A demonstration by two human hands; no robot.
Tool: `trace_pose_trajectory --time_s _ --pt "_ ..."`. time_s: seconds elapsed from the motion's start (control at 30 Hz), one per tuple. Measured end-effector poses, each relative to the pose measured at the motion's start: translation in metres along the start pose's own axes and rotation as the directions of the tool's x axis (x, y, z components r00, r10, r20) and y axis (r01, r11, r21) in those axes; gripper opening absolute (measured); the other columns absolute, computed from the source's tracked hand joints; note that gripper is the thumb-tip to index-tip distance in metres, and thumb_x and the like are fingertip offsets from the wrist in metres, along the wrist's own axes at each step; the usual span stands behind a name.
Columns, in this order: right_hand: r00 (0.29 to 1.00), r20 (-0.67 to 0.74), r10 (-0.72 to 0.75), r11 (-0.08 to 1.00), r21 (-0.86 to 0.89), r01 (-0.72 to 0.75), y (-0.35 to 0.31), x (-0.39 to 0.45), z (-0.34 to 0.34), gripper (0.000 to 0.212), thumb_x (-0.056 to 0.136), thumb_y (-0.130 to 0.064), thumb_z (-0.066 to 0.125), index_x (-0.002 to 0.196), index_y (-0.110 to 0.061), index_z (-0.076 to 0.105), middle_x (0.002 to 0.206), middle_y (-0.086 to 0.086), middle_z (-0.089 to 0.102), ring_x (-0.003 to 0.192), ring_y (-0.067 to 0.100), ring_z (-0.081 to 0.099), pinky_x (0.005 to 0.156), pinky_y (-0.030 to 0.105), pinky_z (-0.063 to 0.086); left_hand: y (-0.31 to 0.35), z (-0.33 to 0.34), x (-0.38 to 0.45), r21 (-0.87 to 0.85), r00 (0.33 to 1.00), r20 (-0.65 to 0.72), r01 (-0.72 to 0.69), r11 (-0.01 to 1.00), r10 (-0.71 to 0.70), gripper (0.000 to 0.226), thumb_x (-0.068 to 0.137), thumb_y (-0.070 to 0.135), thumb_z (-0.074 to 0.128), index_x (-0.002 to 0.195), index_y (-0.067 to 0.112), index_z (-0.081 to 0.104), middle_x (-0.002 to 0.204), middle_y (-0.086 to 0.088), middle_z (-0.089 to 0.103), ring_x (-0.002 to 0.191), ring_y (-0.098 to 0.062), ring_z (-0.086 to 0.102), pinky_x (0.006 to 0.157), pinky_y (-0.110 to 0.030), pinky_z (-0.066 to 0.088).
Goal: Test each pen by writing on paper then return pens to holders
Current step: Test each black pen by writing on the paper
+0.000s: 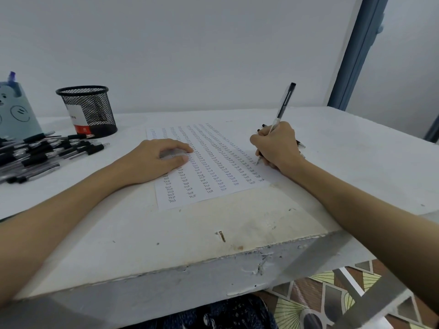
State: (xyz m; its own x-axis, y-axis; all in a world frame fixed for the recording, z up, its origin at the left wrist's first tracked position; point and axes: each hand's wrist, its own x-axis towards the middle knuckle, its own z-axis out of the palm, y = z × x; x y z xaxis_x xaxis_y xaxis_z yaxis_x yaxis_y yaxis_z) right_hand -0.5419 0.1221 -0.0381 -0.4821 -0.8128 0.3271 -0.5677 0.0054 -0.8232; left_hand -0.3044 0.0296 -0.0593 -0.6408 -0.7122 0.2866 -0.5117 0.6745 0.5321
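Note:
A white sheet of paper (221, 188) lies in the middle of the table, filled with columns of the handwritten word "Test". My right hand (278, 146) grips a clear black-capped pen (283, 105), its tip touching the paper's right edge. Another pen end pokes out from under that hand. My left hand (154, 160) rests flat on the paper's left side, fingers straight. A pile of several black-capped pens (45, 153) lies at the far left. Behind it stand a black mesh holder (89, 110) and a pale blue bear-printed holder (16, 108).
The white table (166, 238) has a chipped front edge and stains near the middle. A white wall rises behind it, and a blue door frame (354, 53) stands at the right. Patterned floor tiles (332, 295) show below the table's right side.

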Motion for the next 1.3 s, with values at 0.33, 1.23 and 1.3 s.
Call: trace_pose_trajectory --time_s 0.33,1.23,1.3 --pt "0.999 -0.027 -0.02 0.999 -0.029 0.019 0.0013 0.0015 0.0013 0.035 0.074 0.003 0.044 0.044 -0.01 0.032 0.047 0.01 0.047 0.021 0.006 0.03 0.031 0.011 0.021 -0.0006 -0.0005 0.0004 0.018 1.0 0.0 -0.009 1.0 0.009 0.023 0.089 0.041 0.056 0.111 0.043 0.062 0.125 0.026 0.055 0.118 0.009 0.043 0.088 -0.002 0.026" --pt "0.991 -0.037 0.125 0.971 0.212 -0.115 0.0014 0.0054 -0.0024 0.028 0.075 -0.002 0.052 0.049 -0.008 0.042 0.035 -0.001 0.046 0.024 0.01 0.031 0.035 0.01 0.023 0.0023 -0.0008 0.0003 0.043 1.0 -0.007 -0.011 0.999 0.011 0.022 0.09 0.039 0.056 0.111 0.043 0.061 0.125 0.025 0.055 0.117 0.009 0.042 0.086 0.0 0.026" --pt "0.986 -0.026 0.163 0.953 0.261 -0.15 0.0005 0.0069 -0.0058 0.023 0.075 -0.006 0.056 0.056 -0.01 0.043 0.04 0.001 0.045 0.029 0.011 0.031 0.037 0.011 0.023 0.0022 -0.0007 0.0002 0.044 1.0 -0.005 -0.009 0.999 0.01 0.022 0.089 0.04 0.055 0.11 0.044 0.061 0.125 0.026 0.055 0.117 0.009 0.042 0.086 0.0 0.026"
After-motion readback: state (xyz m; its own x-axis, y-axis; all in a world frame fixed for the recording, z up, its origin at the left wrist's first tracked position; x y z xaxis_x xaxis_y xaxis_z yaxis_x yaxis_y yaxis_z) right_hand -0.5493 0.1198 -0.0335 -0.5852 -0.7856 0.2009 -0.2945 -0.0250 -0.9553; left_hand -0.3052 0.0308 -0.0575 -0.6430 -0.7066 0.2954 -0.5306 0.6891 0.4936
